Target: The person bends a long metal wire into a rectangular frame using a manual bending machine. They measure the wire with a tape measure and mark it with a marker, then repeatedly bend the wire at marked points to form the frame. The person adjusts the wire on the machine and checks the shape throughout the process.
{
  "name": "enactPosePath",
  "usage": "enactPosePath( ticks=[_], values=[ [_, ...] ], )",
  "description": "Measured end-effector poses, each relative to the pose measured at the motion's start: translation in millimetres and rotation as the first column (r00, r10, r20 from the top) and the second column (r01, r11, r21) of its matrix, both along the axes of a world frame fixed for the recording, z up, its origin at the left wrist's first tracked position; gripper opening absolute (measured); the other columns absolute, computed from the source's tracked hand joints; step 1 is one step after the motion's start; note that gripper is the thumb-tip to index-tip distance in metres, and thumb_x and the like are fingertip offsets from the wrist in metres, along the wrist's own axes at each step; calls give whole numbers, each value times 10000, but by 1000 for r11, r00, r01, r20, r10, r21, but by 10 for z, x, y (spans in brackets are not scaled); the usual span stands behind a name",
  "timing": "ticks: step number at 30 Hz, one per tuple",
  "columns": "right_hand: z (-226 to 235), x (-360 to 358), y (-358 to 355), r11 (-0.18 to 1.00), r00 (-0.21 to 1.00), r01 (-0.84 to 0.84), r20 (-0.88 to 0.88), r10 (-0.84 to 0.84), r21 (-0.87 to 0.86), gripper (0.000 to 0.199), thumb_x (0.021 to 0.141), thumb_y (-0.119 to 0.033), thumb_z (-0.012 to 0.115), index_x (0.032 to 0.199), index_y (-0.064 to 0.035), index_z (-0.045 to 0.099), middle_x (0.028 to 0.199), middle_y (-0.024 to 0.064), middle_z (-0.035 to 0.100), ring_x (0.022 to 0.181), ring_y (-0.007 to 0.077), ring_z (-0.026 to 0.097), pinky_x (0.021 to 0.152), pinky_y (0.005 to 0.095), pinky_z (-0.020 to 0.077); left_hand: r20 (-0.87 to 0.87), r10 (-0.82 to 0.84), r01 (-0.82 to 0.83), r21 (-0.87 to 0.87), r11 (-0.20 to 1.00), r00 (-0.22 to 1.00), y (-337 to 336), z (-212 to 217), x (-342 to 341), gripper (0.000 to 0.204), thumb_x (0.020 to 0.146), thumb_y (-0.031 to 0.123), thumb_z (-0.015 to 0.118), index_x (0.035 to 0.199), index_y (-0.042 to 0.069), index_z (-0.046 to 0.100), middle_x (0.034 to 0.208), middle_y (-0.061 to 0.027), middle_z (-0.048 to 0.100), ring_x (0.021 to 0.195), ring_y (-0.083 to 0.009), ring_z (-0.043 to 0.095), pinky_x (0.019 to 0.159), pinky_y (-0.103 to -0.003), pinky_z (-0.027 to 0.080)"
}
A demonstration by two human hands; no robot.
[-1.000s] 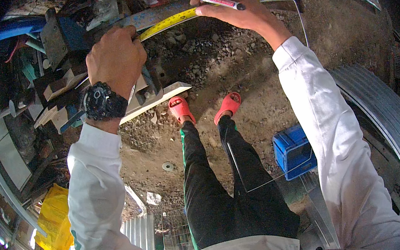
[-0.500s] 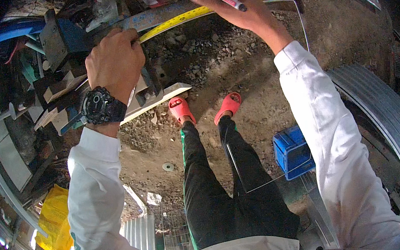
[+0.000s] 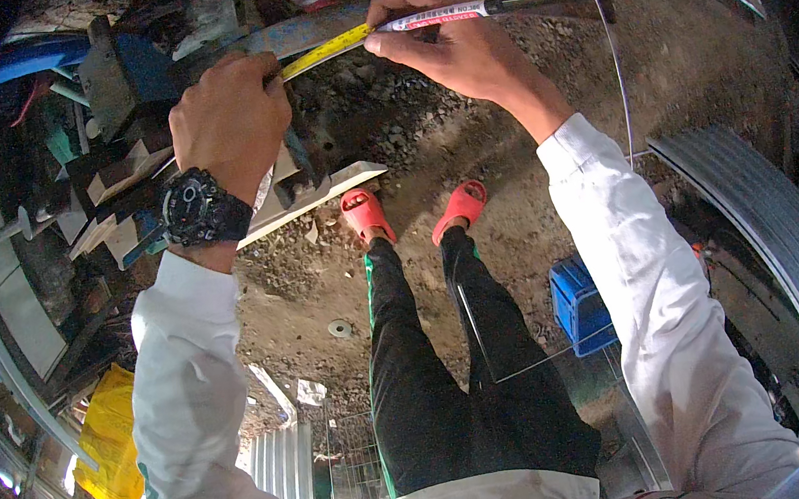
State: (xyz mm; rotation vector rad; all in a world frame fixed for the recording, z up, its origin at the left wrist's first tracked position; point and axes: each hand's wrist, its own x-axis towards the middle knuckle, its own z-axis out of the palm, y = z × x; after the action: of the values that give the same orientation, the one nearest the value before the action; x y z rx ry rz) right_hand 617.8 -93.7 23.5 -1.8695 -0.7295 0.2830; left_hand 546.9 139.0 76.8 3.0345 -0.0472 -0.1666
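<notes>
A yellow tape measure blade [image 3: 330,51] stretches from my left hand [image 3: 231,120] rightward, past my right hand. My left hand, with a black watch on its wrist, is closed round the blade's left end; any case there is hidden by the fingers. In my right hand [image 3: 453,45] a white marker [image 3: 439,16] with red print is pinched between thumb and fingers, lying nearly level along the blade. Its left end is at the fingertips, against or very near the tape. A thin bent metal rod [image 3: 618,84] drops from the blade's right end toward my right sleeve.
Wood and metal pieces [image 3: 122,175] are piled at the left. A blue crate [image 3: 581,306] stands right of my legs, and corrugated metal sheet [image 3: 771,231] curves along the right. A yellow bag [image 3: 110,439] hangs at lower left. Gravelly dirt [image 3: 314,291] surrounds my red sandals [image 3: 463,209].
My right hand has come down and left along the tape. The marker has swung from a slant to nearly level, beside the blade. My left hand has stayed in place.
</notes>
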Motion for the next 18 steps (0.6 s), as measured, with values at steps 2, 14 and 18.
enactPosePath(
  ticks=[2, 14, 18],
  values=[
    [-12, 11, -9, 1000, 1000, -11, 16, 11, 11, 215, 917, -253, 706, 1009, -66, 653, 862, 6, 648, 791, 87, 611, 692, 267, 496, 31, -8, 8, -14, 1000, 999, 4, 1, -10, 232, 901, 245, 567, 981, 117, 743, 980, -133, 696, 852, -379, 687, 767, -477, 562],
    [63, -29, 9, 999, 999, -6, 50, 8, -36, 196, 925, -217, 709, 1021, -49, 678, 945, 37, 695, 861, 125, 666, 753, 268, 524, 39, -33, 35, -53, 998, 999, 69, -17, -14, 220, 897, 243, 586, 990, 119, 742, 964, -129, 696, 864, -375, 684, 770, -475, 559],
    [-5, 29, -74, 984, 948, 114, 281, -148, 135, 190, 909, -160, 713, 1064, -54, 681, 1004, 54, 710, 905, 161, 684, 791, 292, 535, 10, -29, 30, -57, 998, 1000, 56, 10, 1, 222, 895, 246, 589, 992, 119, 743, 966, -131, 699, 865, -374, 684, 771, -476, 559]
  ],
)
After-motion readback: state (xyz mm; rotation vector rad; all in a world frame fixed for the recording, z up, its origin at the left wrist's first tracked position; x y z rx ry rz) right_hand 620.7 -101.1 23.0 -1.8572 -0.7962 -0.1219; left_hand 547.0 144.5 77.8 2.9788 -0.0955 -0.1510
